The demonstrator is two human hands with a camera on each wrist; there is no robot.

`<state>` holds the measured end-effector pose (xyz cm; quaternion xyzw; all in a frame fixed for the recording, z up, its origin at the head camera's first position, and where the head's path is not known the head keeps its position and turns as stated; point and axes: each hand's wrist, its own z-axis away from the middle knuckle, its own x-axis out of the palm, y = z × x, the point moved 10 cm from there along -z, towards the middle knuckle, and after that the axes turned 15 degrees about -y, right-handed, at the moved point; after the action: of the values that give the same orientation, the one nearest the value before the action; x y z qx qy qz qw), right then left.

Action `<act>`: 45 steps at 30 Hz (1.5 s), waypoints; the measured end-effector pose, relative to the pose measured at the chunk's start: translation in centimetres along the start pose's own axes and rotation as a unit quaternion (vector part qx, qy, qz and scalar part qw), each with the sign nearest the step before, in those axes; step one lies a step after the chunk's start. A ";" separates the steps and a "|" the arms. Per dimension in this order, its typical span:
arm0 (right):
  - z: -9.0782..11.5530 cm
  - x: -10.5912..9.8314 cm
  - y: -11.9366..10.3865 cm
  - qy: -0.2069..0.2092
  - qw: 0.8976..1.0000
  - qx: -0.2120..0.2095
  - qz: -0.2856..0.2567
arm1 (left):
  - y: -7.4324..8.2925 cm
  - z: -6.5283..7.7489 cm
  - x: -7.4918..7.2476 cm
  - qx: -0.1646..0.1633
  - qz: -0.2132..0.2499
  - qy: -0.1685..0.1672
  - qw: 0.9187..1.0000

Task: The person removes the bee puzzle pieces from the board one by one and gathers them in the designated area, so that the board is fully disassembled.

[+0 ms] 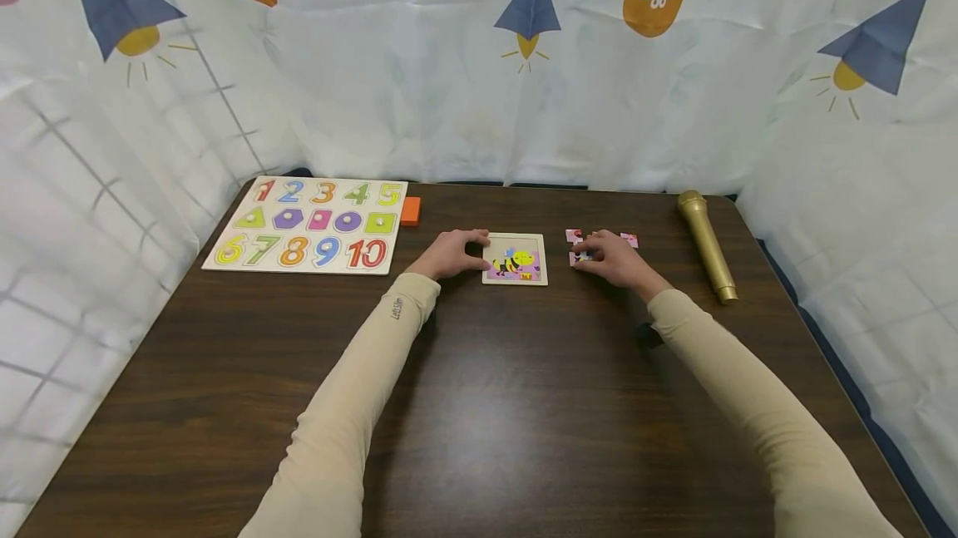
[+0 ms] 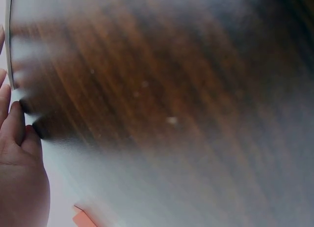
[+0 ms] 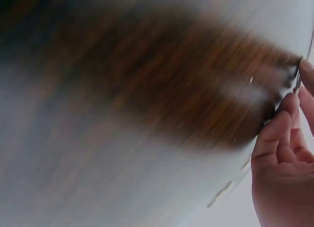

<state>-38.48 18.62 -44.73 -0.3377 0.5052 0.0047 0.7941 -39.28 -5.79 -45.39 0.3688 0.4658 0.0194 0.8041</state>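
Note:
In the head view, a small wooden puzzle board (image 1: 514, 237) with a yellow-and-black bee picture on purple lies flat on the table. My left hand (image 1: 455, 254) holds its left side, thumb near the lower part and fingers by the upper corner. In the left wrist view, the left fingers (image 2: 14, 121) sit against the board's thin edge (image 2: 8, 40). To the board's right, my right hand (image 1: 617, 259) pinches a small puzzle piece (image 1: 575, 258) low over the table. Other pink puzzle pieces (image 1: 629, 239) lie around this hand, partly hidden by it.
A number-and-shape board (image 1: 307, 226) lies at the back left, with an orange block (image 1: 411, 211) beside it. On the right lies a gold microphone-shaped object (image 1: 707, 245). The dark wooden table (image 1: 479, 405) ends at a printed white curtain (image 1: 449, 106) behind.

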 end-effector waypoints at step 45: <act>-0.3 -0.1 0.0 0.004 1.000 -0.017 0.008 | 0.3 0.3 0.0 -0.003 -0.004 0.002 1.000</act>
<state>-38.74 18.51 -44.75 -0.3473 0.5106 0.0182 0.7864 -38.97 -5.77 -45.11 0.3649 0.4688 0.0183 0.8042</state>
